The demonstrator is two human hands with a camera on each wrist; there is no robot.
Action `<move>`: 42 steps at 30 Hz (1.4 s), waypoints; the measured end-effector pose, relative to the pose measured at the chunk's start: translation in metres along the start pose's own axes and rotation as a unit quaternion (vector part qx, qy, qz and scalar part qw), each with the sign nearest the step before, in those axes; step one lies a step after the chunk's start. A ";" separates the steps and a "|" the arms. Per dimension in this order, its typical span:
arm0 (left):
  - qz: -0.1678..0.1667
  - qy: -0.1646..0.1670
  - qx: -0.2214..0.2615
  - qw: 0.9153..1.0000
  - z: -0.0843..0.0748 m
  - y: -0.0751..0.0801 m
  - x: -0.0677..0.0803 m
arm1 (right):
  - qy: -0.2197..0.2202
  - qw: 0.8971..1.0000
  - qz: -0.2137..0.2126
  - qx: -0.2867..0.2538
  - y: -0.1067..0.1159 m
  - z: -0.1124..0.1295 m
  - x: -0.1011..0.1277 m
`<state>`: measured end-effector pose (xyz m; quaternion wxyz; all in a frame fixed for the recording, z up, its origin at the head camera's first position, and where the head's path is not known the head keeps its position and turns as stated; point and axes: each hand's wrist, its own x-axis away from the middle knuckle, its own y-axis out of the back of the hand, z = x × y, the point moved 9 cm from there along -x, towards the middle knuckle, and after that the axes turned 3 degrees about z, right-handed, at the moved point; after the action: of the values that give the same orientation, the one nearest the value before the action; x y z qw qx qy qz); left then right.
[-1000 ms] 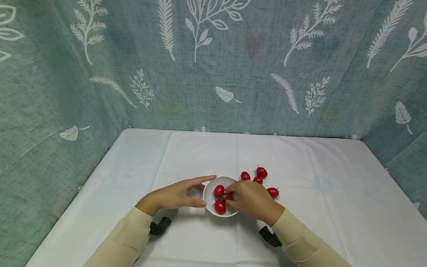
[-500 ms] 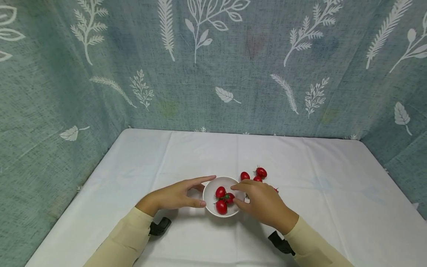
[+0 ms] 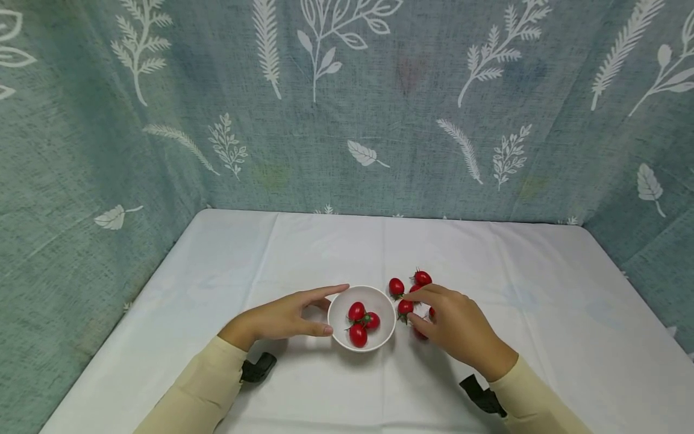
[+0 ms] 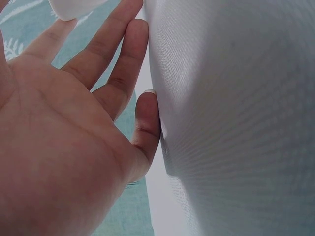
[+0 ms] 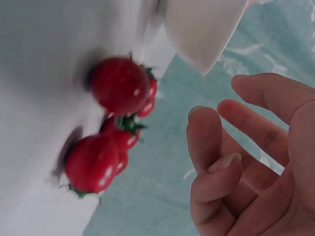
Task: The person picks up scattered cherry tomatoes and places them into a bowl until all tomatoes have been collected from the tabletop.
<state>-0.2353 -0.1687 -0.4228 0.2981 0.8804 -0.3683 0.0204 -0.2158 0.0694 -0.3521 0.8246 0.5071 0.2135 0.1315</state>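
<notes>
The desk, under a white cloth, carries everything; patterned curtains enclose it on three sides. The white bowl sits near the front edge with three tomatoes inside. The left hand braces the bowl's left side, fingers straight and relaxed, thumb and forefinger against the rim. The right hand hovers over the loose tomatoes just right of the bowl, fingers apart and lightly curled, holding nothing.

Risk, as judged: a careless reach could nudge a tomato into rolling off. The bowl's wall stands between the loose tomatoes and those inside, so a low carry might clip the rim.
</notes>
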 end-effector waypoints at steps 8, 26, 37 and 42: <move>0.001 0.002 0.000 1.000 0.001 -0.001 -0.001 | -0.030 0.999 0.001 0.010 0.003 -0.023 0.002; -0.002 0.003 -0.001 1.000 -0.001 -0.001 0.000 | -0.077 0.994 0.077 0.029 -0.006 -0.063 0.002; 0.000 0.003 -0.006 1.000 -0.001 0.000 -0.002 | -0.106 0.987 0.114 0.040 -0.012 -0.073 0.004; -0.002 0.005 -0.005 1.000 -0.001 -0.001 -0.001 | -0.104 0.987 0.118 0.034 -0.013 -0.074 0.005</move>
<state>-0.2354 -0.1667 -0.4231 0.3045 0.8793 -0.3655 0.0222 -0.2476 0.1234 -0.3942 0.8033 0.5675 0.0695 0.1669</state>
